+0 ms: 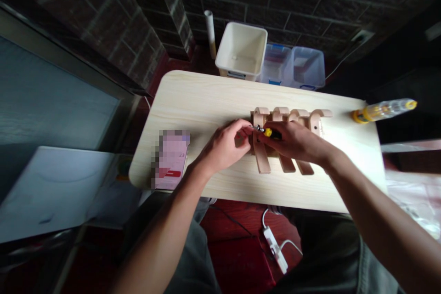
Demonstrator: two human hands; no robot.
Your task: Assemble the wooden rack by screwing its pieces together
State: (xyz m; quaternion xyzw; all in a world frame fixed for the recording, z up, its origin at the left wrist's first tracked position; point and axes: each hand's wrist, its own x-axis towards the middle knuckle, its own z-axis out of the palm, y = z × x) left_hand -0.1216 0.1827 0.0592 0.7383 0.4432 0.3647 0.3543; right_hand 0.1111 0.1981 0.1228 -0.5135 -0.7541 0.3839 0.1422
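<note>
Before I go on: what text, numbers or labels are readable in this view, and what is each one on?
Pink card: "23", faint, near its right edge; the rest is blurred.
White bin: dark label on the front, too small to read.
Clear bins: blue marks, unreadable.
Screwdriver in the right hand, wooden rack: no text visible.

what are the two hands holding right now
Left hand: pinched shut against the wooden rack; what it grips cannot be told.
Right hand: closed on the yellow screwdriver.
</note>
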